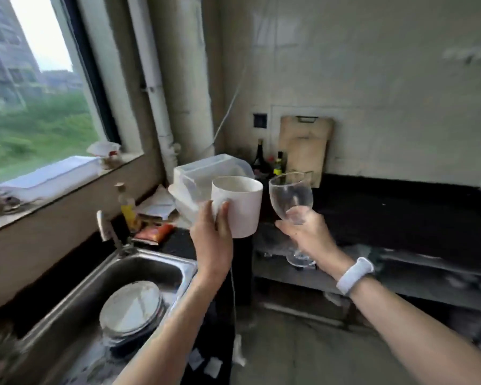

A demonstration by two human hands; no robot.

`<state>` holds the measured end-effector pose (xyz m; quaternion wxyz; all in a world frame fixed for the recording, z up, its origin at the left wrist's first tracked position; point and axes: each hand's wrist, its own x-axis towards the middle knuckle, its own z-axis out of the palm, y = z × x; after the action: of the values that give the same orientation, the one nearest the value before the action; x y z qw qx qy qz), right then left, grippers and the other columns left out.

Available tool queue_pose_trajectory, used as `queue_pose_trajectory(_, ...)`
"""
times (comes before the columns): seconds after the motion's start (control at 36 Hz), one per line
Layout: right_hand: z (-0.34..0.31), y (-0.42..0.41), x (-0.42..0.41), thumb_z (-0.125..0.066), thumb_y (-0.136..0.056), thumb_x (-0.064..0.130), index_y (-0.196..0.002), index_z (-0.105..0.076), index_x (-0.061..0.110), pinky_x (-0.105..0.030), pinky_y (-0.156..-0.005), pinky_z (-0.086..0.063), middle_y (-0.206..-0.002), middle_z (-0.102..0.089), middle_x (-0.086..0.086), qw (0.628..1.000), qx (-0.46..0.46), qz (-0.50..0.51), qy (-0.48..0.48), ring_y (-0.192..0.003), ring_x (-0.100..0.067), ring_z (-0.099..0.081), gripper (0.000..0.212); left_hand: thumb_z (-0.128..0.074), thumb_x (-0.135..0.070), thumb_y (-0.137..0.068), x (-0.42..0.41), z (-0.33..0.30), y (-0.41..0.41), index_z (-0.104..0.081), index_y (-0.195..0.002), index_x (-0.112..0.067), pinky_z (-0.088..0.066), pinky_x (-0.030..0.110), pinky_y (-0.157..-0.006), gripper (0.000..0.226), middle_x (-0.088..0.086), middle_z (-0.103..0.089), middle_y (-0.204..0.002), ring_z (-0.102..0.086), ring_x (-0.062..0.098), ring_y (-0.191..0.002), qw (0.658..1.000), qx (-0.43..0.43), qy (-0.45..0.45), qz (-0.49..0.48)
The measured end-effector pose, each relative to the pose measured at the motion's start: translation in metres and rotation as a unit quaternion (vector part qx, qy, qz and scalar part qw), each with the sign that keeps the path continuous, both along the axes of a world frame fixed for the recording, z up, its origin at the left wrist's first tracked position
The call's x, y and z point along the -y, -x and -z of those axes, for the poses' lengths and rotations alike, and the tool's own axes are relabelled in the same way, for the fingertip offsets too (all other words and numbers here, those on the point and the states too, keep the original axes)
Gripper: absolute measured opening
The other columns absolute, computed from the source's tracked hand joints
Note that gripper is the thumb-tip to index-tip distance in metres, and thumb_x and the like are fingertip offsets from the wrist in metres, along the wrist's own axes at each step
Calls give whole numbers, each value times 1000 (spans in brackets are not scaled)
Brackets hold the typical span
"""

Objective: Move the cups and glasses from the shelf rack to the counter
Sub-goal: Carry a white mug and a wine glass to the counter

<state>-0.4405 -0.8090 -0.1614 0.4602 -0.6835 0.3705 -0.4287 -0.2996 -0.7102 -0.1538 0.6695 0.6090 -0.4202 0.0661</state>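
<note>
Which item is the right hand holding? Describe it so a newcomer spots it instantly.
Start at the black counter right of the steel sink. Two raised hands meet in front of it; the right hand, with a white wristband, grips a clear stemmed wine glass. Its neighbour in the left hand is an opaque white mug.

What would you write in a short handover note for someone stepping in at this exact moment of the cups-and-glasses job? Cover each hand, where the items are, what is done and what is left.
Left hand: fingers wrapped round the white cup, held upright in the air.
Right hand: holding the wine glass at the base of its bowl, upright, foot hanging below the hand.
Both items are carried above the gap between the sink and the black counter; neither is set down.
Done: cup and glass are in hand.
Left: place both on the black counter; the lower shelf is blurred, so check it for more.
</note>
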Motion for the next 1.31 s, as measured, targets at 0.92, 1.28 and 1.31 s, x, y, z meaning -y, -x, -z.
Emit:
queue_pose_trajectory(0.92, 56, 221, 431, -62, -83, 21, -67, -56, 21, -7, -42, -39, -42, -55, 15, 932, -30, 348, -101, -43, 4, -51, 18, -40, -50, -91, 565, 81, 174, -43, -102, -29, -44, 15, -60, 23, -13, -53, -97, -58, 7, -87, 872, -59, -191, 447)
queue_pose_trajectory(1.28, 136, 310, 620, -63, -83, 18, -74, -55, 21, -12, -47, -40, -56, -51, 9, 921, -4, 346, -181, -46, 1, -51, 12, -32, -41, -97, 750, 141, 266, -35, -112, -21, -42, 14, -65, 25, -14, -45, -102, -52, 6, -94, 821, -87, -271, 495)
queue_pose_trajectory(1.31, 144, 317, 638, -63, -84, 18, -76, -56, 24, -13, -54, -41, -63, -55, 8, 922, -10, 343, -182, -56, 0, -55, 12, -31, -41, -97, 768, 148, 274, -35, -112, -21, -43, 13, -63, 25, -15, -44, -102, -51, 6, -93, 820, -88, -276, 493)
